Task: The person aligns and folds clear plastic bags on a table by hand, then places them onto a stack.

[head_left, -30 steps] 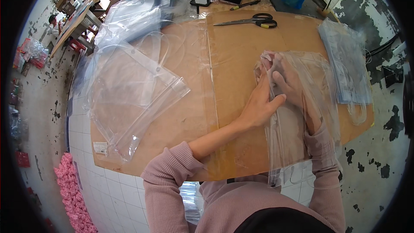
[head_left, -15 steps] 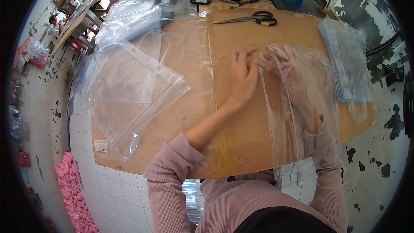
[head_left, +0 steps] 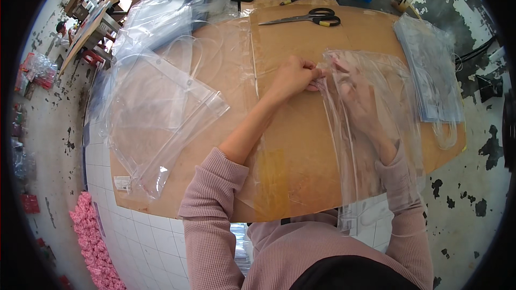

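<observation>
Left hand (head_left: 293, 77) pinches clear plastic bag (head_left: 371, 129) edge; right hand (head_left: 357, 99) lies spread inside.

Clear glossy plastic bag (head_left: 371, 123): thin, smooth film, wrinkled, with bright glints. Brown cardboard sheet (head_left: 301, 145): matt, flat, with a crease line. Stack of clear plastic bags at left (head_left: 161, 107): shiny, smooth, with stiffer transparent strips. Pile of greyish clear plastic bags at right (head_left: 430, 70): glossy, crinkled. Scissors with black and yellow plastic handles (head_left: 306, 18): dull metal blades. Pink ribbed knit sleeves (head_left: 207, 225): soft, matt cloth. White tiled floor (head_left: 134, 236): smooth.
</observation>
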A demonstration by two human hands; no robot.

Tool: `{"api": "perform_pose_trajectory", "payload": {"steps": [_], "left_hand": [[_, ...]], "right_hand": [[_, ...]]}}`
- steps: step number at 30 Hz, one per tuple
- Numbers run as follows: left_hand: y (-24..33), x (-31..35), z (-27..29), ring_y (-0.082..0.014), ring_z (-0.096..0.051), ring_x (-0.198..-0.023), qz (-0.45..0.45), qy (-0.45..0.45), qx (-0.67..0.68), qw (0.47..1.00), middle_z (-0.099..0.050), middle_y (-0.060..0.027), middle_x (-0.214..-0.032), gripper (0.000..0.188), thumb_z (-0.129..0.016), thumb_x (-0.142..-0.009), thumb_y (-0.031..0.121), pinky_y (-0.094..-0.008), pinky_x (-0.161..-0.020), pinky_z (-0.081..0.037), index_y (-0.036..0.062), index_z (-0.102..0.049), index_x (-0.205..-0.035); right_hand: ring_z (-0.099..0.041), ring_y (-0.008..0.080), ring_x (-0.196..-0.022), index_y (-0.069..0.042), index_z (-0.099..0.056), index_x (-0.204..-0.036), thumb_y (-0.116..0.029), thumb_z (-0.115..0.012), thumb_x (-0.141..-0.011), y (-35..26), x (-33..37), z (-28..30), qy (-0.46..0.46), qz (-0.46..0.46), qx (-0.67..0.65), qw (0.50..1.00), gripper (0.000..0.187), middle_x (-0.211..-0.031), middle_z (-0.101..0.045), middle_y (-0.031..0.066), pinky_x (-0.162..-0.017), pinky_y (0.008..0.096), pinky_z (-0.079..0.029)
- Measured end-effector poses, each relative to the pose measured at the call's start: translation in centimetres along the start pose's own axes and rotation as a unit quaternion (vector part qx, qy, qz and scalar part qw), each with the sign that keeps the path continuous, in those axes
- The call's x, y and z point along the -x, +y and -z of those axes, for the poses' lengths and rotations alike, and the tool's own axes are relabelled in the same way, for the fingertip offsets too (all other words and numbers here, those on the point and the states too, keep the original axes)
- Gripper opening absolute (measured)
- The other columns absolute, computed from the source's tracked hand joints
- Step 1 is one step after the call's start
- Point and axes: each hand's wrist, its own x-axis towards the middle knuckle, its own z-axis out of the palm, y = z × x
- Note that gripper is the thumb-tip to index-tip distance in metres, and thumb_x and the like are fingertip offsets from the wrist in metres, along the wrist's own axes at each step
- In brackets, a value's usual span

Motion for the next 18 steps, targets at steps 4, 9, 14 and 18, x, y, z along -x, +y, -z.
{"api": "perform_pose_trajectory", "payload": {"steps": [4,9,14,18], "left_hand": [[-0.4,-0.8,-1.0,-0.0161,-0.062,-0.058,-0.079,0.06,-0.042,0.994,-0.064,-0.0127,-0.066,0.02,-0.065,-0.077,0.015,-0.0265,-0.055,-0.051,-0.0055,-0.066,-0.078],[-1.5,-0.9,4.7,-0.0242,-0.063,-0.059,-0.25,0.282,-0.27,0.886,-0.063,-0.0168,-0.069,0.019,-0.058,-0.077,0.017,-0.0339,-0.06,-0.047,-0.0005,-0.067,-0.079],[-3.5,2.2,9.5,-0.0355,-0.059,-0.065,-0.196,0.391,-0.339,0.833,-0.059,-0.0225,-0.069,0.019,-0.056,-0.078,0.015,-0.0388,-0.06,-0.046,-0.0032,-0.062,-0.075],[-4.2,3.8,7.3,-0.0376,-0.059,-0.065,-0.22,0.396,-0.37,0.811,-0.058,-0.0248,-0.068,0.019,-0.055,-0.079,0.014,-0.0438,-0.061,-0.045,-0.005,-0.058,-0.075]], "right_hand": [[-0.03,0.0291,-0.129,0.003,-0.022,-0.136,-0.018,-0.045,-0.087,-0.9,0.9,0.1,-0.012,0.024,0.058,0.998,0.058,-0.139,-0.03,0.0195,-0.104,0.0373,-0.024],[-0.032,0.0343,-0.126,-0.001,-0.03,-0.133,-0.029,-0.051,-0.087,-5.8,6.0,-0.7,-0.178,-0.009,0.247,0.953,0.058,-0.14,-0.025,0.0215,-0.103,0.0395,-0.024],[-0.049,0.0293,-0.111,-0.003,-0.053,-0.115,-0.027,-0.047,-0.089,-8.2,11.8,5.8,-0.203,-0.17,0.137,0.955,0.037,-0.12,-0.051,0.0168,-0.096,0.0357,-0.034],[-0.052,0.0271,-0.103,0.003,-0.056,-0.107,-0.04,-0.05,-0.087,-9.5,17.1,8.2,0.227,-0.247,0.177,0.925,0.047,-0.111,-0.055,0.0137,-0.09,0.0395,-0.038]]}}
